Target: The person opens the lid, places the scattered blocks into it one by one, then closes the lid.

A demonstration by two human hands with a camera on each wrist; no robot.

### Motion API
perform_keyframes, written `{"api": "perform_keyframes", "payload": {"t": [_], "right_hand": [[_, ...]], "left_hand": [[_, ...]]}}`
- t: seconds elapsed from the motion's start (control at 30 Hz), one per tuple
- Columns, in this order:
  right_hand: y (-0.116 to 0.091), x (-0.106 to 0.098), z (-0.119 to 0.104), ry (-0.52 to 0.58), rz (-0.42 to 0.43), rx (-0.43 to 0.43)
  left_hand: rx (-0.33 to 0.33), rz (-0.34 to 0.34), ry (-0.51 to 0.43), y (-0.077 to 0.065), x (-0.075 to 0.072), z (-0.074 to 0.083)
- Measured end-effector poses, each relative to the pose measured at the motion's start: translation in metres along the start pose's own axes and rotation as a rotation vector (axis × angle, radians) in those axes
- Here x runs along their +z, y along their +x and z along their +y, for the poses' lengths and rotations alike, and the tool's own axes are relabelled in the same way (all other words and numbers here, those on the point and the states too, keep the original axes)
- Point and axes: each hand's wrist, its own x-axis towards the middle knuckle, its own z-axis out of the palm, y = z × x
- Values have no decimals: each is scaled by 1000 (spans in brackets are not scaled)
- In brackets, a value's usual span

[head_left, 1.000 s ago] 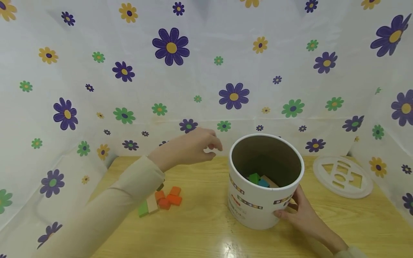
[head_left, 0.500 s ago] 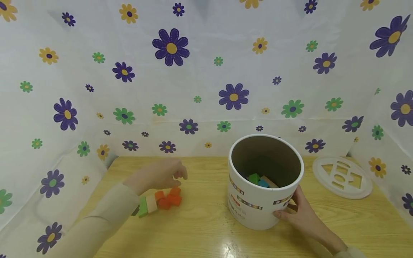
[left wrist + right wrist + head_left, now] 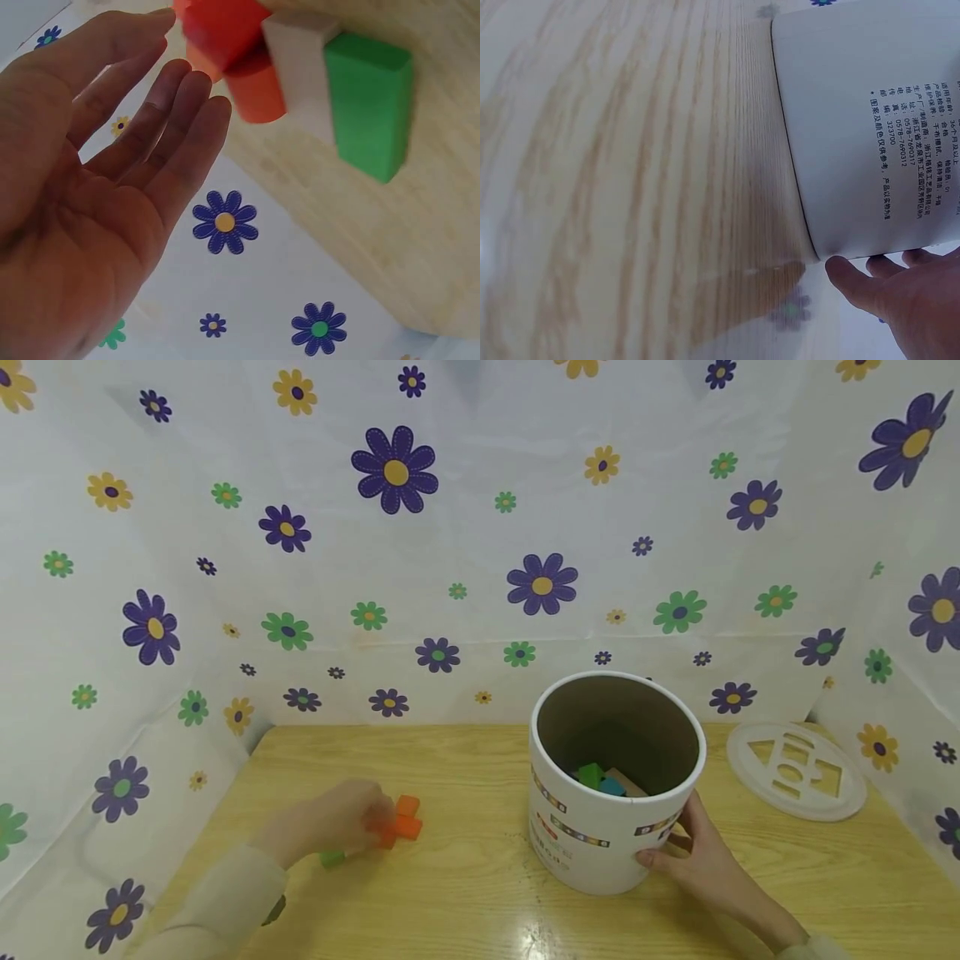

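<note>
White and cylindrical, an open-topped bucket [image 3: 592,864] stands on the wood-grained table [image 3: 465,877], right of centre, with a blue block [image 3: 612,787] and others inside. The right hand [image 3: 720,877] grips its right side. At left, the left hand [image 3: 337,817], fingers loose and apparently empty, is close beside orange-red blocks [image 3: 408,827]; whether they touch, I cannot tell. Next to these are a pale oblong block [image 3: 304,71] and a green oblong block [image 3: 367,105]. Picking up looks like the step in hand; the next move likely calls for pinching one block without scattering its neighbours. White flower-print cloth [image 3: 450,543] encloses the far, left and right sides, and a white disc with shaped cut-outs [image 3: 825,808] lies far right.
</note>
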Motion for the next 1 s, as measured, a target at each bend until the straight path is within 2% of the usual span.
{"api": "perform_keyframes", "payload": {"t": [0.27, 0.43, 0.53, 0.7, 0.83, 1.0], "right_hand": [[0, 0, 1, -14, -5, -8], [0, 0, 2, -24, -6, -8], [-1, 0, 2, -13, -4, -9], [-1, 0, 1, -21, 2, -2], [-1, 1, 1, -22, 1, 4], [-1, 1, 2, -29, -6, 24]], "left_hand": [[33, 55, 5, -2, 14, -6], [35, 75, 61, 1, 21, -7], [80, 103, 97, 3, 26, -4], [153, 114, 56, -2, 36, 6], [167, 100, 32, -7, 40, 13], [181, 118, 56, -10, 39, 18]]}}
